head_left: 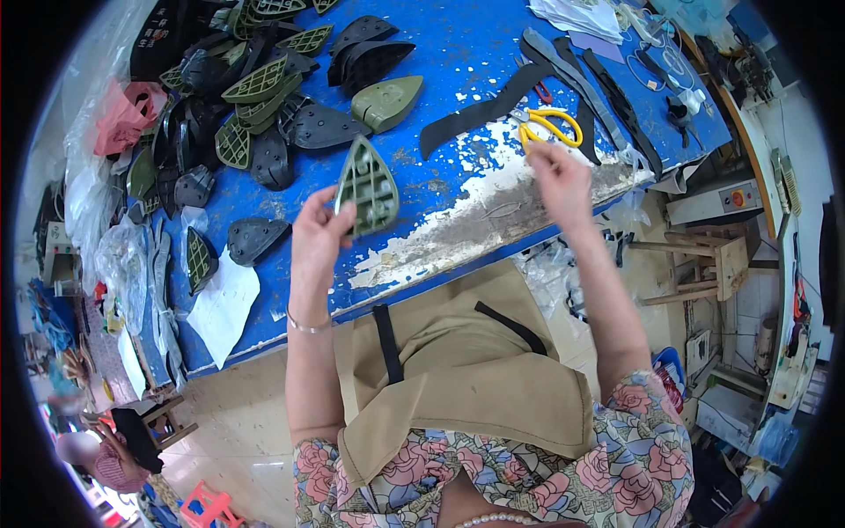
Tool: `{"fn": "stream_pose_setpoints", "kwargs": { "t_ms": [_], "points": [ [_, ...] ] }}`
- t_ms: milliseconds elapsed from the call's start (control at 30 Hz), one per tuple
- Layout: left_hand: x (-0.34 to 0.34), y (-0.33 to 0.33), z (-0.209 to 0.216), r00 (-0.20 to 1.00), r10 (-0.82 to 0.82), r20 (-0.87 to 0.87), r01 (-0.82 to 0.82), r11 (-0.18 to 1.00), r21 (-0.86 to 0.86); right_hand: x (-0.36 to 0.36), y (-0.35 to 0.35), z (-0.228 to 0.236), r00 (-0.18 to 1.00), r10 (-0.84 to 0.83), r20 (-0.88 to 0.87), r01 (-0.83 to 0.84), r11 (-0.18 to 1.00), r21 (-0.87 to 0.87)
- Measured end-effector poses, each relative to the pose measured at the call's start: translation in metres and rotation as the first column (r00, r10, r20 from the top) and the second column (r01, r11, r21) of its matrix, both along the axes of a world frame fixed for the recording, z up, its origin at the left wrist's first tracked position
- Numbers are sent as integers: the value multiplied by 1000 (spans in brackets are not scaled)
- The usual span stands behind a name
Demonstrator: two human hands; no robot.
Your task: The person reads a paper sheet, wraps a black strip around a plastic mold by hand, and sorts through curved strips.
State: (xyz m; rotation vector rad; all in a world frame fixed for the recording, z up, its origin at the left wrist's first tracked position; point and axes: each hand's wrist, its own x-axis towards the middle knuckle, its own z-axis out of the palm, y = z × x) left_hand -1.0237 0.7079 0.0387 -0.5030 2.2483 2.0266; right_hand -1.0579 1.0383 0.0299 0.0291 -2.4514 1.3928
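Note:
In my left hand (pixel 324 224) is a green plastic teardrop-shaped piece (pixel 368 189), pinched along its lower left edge between thumb and fingers. Its point is up, and its ribbed, grid-like hollow side faces me. My right hand (pixel 563 180) is at the table's near edge, fingers curled together on the lower end of one handle of the yellow-handled scissors (pixel 554 128). The scissors' short blades point left, beside a black strip (pixel 475 119). Just beyond the held piece, a smooth green piece (pixel 387 104) lies hollow side down.
A heap of black and green teardrop pieces (pixel 255 97) covers the table's left part. Grey and black strips (pixel 572 84) lie at the right. White paper (pixel 224 304) hangs over the front edge of the worn blue table (pixel 475 44). A wooden stool (pixel 704 264) stands right.

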Motion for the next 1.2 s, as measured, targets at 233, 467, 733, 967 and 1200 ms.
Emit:
{"fn": "stream_pose_setpoints", "kwargs": {
  "t_ms": [233,467,733,967,1200],
  "points": [
    [45,16,7,998,66,-10,-62,857,-512,-121,38,3,947,282,-156,-19,532,847],
    [69,17,18,908,53,-415,-193,934,-302,-134,21,36,952,299,-61,-192,742,643],
    [67,80,29,942,-175,-287,232,956,177,9,-44,77,967,226,-120,-233,971,-46],
    [68,87,26,974,-123,-190,183,921,345,70,-67,54,882,403,246,-217,808,-547],
    [74,90,24,983,-95,-158,145,926,347,73,-57,48,891,416,182,-266,804,-532]
  ]
}}
